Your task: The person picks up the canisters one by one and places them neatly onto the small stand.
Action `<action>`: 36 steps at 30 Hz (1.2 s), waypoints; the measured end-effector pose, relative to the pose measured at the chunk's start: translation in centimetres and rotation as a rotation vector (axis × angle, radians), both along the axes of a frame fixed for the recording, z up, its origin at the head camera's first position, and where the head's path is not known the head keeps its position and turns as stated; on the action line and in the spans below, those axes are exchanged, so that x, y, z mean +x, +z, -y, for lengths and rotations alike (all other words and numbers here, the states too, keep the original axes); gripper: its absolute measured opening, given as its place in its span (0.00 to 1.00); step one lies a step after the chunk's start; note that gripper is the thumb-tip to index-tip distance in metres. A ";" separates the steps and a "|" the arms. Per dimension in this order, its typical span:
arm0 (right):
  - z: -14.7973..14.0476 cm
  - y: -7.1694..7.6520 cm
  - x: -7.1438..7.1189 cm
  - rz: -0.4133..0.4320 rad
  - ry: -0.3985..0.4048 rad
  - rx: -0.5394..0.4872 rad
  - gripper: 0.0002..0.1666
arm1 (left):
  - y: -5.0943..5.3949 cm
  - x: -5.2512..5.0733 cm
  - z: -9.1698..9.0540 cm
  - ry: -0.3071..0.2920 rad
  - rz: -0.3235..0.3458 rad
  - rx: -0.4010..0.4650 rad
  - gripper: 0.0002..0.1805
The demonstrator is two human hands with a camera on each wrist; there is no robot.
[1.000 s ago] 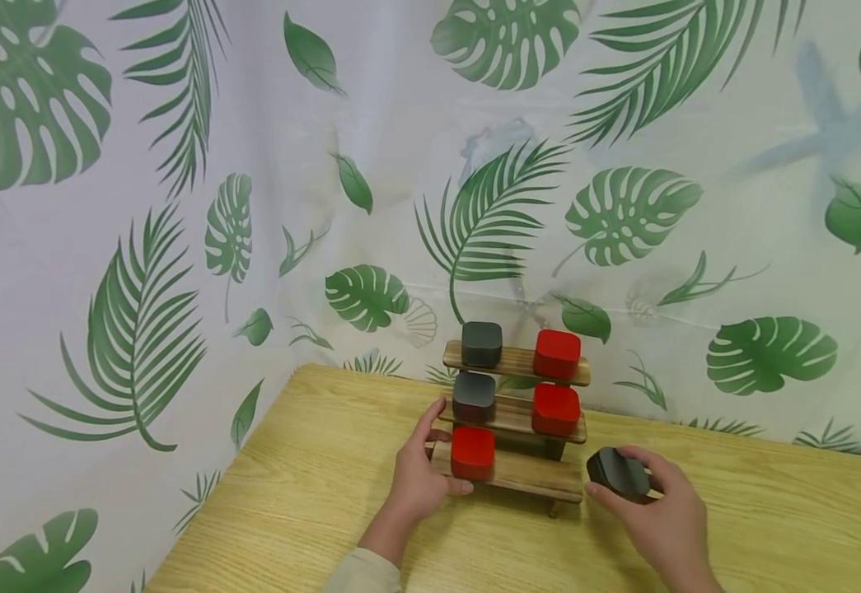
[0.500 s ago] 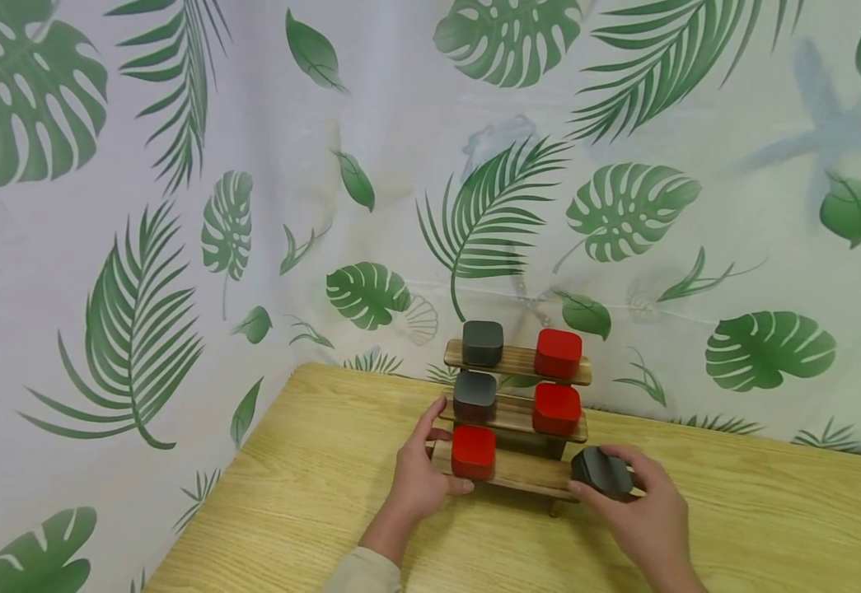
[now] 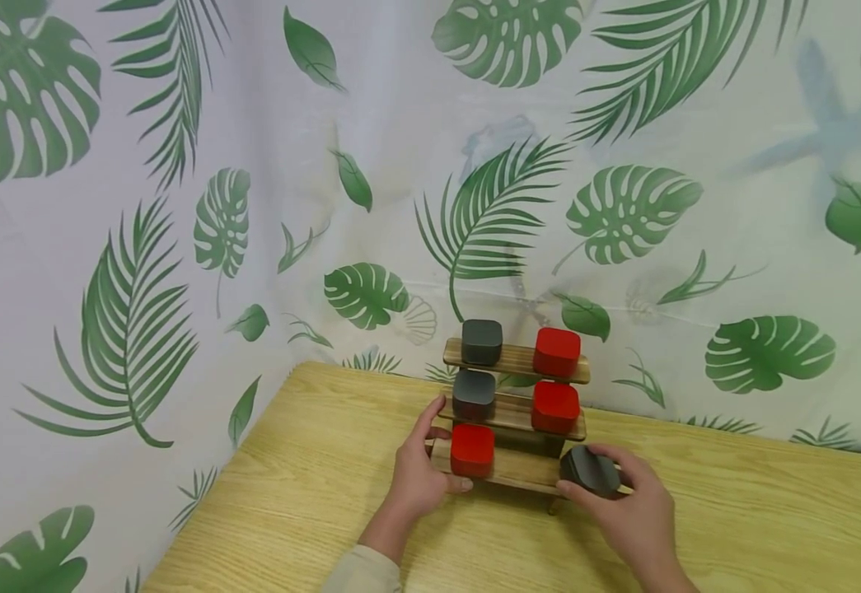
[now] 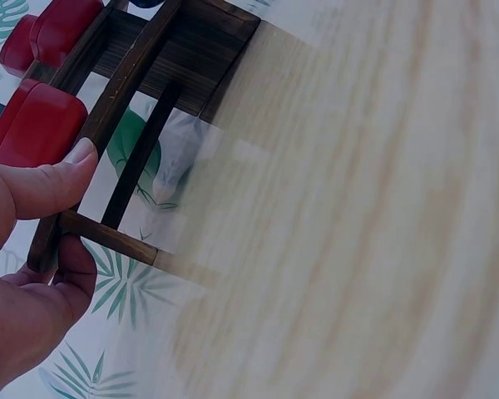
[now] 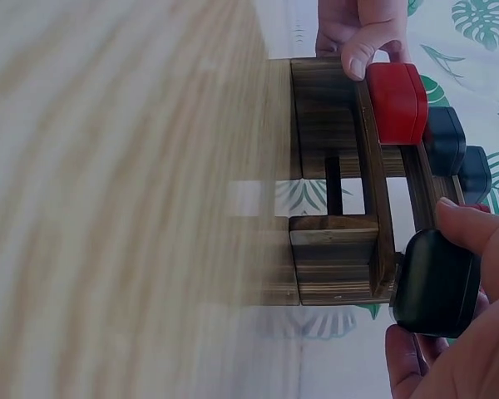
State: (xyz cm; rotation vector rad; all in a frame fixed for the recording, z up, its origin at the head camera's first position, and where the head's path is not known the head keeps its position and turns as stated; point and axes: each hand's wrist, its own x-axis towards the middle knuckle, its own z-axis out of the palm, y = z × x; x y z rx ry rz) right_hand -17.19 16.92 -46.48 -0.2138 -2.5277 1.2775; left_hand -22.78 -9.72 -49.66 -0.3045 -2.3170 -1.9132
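A wooden three-tier stand point(image 3: 522, 468) stands on the table; in the left wrist view its dark underside shows. My left hand point(image 3: 415, 473) grips the left end of its lowest shelf, thumb in front. Beside that thumb sits a red rounded box point(image 3: 472, 451). My right hand point(image 3: 634, 506) holds a dark grey rounded box point(image 3: 587, 469) between thumb and fingers, tilted, at the right end of the same shelf. In the right wrist view this dark box point(image 5: 437, 283) overlaps the shelf end; whether it touches the wood I cannot tell.
The middle shelf bears a dark grey box point(image 3: 474, 395) on the left and a red box point(image 3: 556, 407) on the right. Up top stand another dark grey box point(image 3: 481, 342) and red box point(image 3: 557, 352). A leaf-print curtain point(image 3: 386, 206) hangs behind the wood-grain table point(image 3: 311, 461).
My right hand has moved left with the dark grey box, from beside the stand to the lowest shelf's right end. The left hand has kept its grip in place.
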 end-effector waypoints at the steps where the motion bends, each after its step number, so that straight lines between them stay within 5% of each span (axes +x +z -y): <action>1: 0.0 0.0 -0.1 -0.001 0.001 0.003 0.43 | 0.0 0.0 0.0 0.001 0.001 -0.002 0.66; 16: 1.3 0.2 -0.8 -0.056 0.026 0.041 0.41 | 0.2 -0.3 -0.1 -0.001 0.015 -0.004 0.66; 29: 3.0 0.2 -0.6 -0.157 0.008 0.181 0.35 | 0.1 -0.2 -0.2 0.004 0.017 -0.006 0.66; 36: 3.6 0.5 -0.4 -0.141 -0.035 0.274 0.36 | 0.0 0.0 -0.4 0.013 0.017 0.013 0.67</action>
